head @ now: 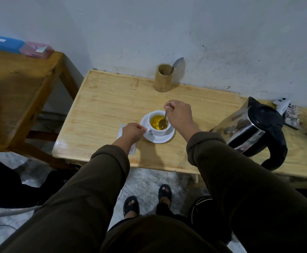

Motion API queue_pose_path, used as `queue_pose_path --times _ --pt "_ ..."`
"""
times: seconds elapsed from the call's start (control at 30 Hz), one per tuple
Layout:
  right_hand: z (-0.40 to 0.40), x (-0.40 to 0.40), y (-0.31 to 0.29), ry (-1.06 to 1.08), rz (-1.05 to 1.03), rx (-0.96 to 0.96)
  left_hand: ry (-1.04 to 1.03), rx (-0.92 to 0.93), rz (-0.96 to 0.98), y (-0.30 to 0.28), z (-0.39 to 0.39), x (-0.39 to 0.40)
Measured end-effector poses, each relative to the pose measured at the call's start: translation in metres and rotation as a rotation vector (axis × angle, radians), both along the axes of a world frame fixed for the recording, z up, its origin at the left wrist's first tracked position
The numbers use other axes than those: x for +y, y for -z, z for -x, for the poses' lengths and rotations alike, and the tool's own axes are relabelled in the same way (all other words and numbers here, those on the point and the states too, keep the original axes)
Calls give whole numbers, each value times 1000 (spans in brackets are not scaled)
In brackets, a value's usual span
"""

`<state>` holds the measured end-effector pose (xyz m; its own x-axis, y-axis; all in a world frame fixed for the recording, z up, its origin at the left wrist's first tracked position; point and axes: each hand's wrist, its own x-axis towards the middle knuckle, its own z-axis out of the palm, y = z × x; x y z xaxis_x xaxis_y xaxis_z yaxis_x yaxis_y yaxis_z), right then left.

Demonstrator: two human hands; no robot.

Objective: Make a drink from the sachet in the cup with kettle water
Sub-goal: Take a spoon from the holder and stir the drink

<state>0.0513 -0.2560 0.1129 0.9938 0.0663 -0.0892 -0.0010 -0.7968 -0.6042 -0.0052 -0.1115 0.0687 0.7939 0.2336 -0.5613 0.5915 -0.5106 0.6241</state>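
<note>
A white cup stands on a white saucer in the middle of the wooden table. Yellow liquid fills the cup. My right hand grips a metal spoon whose bowl dips into the liquid. My left hand pinches the cup's handle on its left side. A white sachet lies flat on the table, partly under my left wrist. The steel and black kettle stands to the right of the cup, lid shut.
A bamboo holder with another spoon stands at the back against the wall. Small packets lie behind the kettle. A second wooden table with blue and pink boxes is at the left. My feet show below the table edge.
</note>
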Motion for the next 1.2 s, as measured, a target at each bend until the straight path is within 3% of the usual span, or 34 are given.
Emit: queue_pose_path --times 0.4,0.67,0.97,1.2 --pt "9 3 1 59 -141 26 -14 23 10 2 -1 0" --pt "8 2 -1 71 75 -39 -21 38 23 4 -3 2" --pt "5 7 2 54 -104 53 -27 47 41 7 -4 4" --pt "0 0 3 40 30 -3 -42 52 65 8 -5 6"
